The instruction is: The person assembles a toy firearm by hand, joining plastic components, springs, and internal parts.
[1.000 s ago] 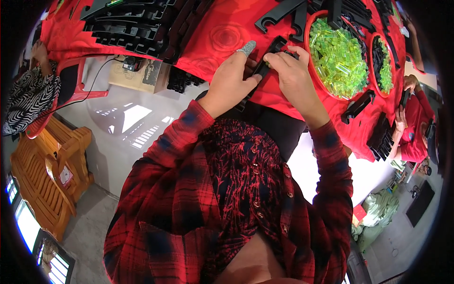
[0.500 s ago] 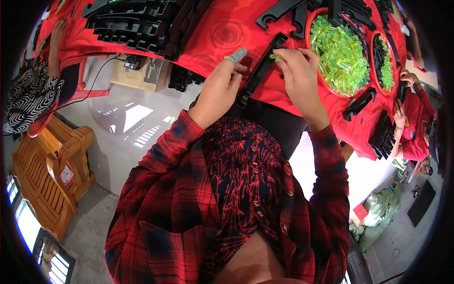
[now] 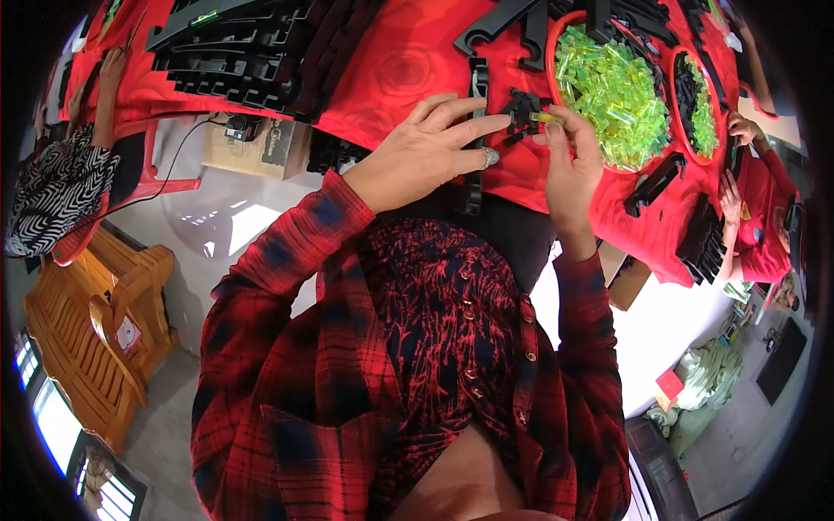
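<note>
My right hand [image 3: 572, 169] pinches a small clear yellow-green vial [image 3: 544, 117] between thumb and fingertips. Just left of it lies a small heap of black plastic parts [image 3: 521, 108] on the red cloth. My left hand [image 3: 426, 148] reaches across a long, narrow black plastic bar [image 3: 478, 82], its fingers stretched out toward the heap and its thumb wearing a silvery-grey cover. The hand hides the bar's middle, so whether it touches the bar I cannot tell. A red-rimmed basin [image 3: 559, 87] full of similar vials [image 3: 612, 100] stands right of my right hand.
Stacked black plastic frames [image 3: 252, 61] cover the table's far left, and more black pieces [image 3: 504, 26] lie at the back. A smaller red-rimmed basin [image 3: 714, 139] holds green and black parts. Co-workers' hands [image 3: 111, 74] [image 3: 731, 200] are at both sides. A carton [image 3: 252, 152] sits below the table edge.
My left hand has moved right across the black bar, its fingers now stretched out. The bar has swung from slanted to nearly upright in view. My right hand has shifted slightly right and nearer, still holding a vial.
</note>
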{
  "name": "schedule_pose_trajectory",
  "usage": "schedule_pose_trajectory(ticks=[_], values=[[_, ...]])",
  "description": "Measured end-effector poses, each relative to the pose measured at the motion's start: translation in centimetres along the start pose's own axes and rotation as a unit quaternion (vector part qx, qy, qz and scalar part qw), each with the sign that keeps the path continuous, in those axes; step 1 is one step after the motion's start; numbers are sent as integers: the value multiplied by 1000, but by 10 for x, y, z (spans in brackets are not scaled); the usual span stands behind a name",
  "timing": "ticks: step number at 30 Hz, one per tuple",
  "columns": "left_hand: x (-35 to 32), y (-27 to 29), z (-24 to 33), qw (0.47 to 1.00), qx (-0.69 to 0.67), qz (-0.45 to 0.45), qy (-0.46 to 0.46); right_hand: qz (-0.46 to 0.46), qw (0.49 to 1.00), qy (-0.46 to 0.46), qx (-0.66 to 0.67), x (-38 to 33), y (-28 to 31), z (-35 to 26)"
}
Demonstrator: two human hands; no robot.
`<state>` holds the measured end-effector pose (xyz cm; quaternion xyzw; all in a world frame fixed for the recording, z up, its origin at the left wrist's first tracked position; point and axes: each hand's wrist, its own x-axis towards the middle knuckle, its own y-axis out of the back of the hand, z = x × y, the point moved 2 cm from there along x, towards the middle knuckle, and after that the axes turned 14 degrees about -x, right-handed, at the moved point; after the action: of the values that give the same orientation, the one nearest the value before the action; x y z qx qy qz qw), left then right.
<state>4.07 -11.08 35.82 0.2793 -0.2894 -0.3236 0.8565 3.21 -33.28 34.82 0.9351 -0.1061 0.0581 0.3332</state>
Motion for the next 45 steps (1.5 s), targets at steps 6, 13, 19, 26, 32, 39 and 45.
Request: schedule_pose_trajectory(ticks=[6,13,19,26,32,39,45], values=[[1,-6,5,998,65,-16,-23,10,998,-42,37,-5,9,-14],[9,-24,20,995,88,13,-46,76,992,-63,74,-11,13,-19],[14,-23,12,995,83,61,-14,120,982,-79,126,-7,25,-37],[13,-19,-2,987,76,123,69,-1,996,-60,64,-21,7,-26],[-4,-4,-16,978,86,137,129,-20,989,86,-117,-26,-6,-27],[-10,-9,-26,979,64,142,130,-12,961,186,-202,-32,-18,-29],[-8,-8,-22,976,28,151,157,22,940,195,-280,-37,-20,-25]])
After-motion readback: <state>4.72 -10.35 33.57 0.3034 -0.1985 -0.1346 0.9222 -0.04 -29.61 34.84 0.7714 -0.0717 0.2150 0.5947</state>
